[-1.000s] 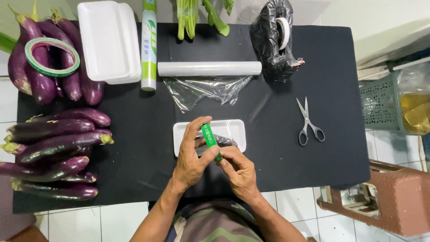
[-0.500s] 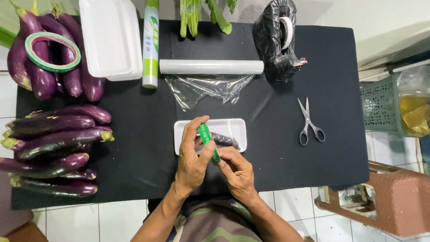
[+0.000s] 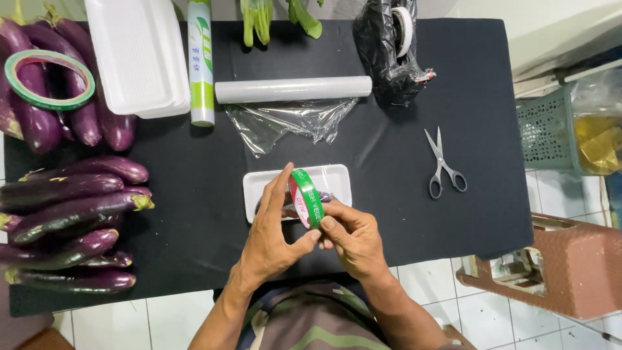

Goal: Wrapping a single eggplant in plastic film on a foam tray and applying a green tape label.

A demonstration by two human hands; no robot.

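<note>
My left hand [image 3: 272, 236] and my right hand [image 3: 353, 236] together hold a green roll of tape [image 3: 306, 198] upright, just above a white foam tray [image 3: 337, 178]. The tray is wrapped in clear film and has a purple eggplant in it, mostly hidden behind my hands. My left fingers rest along the roll's left face. My right thumb and fingers pinch its lower right edge.
Loose eggplants [image 3: 71, 214] lie at the left of the black table [image 3: 194, 214], more at top left under another tape ring [image 3: 48, 79]. A stack of foam trays [image 3: 136, 55], a cling film box [image 3: 201, 61], a film roll [image 3: 291, 89], a black bag [image 3: 389, 52] and scissors [image 3: 442, 165] lie beyond.
The hands have stayed over the tray with the tape roll. The roll has tilted a little, showing more of its printed face.
</note>
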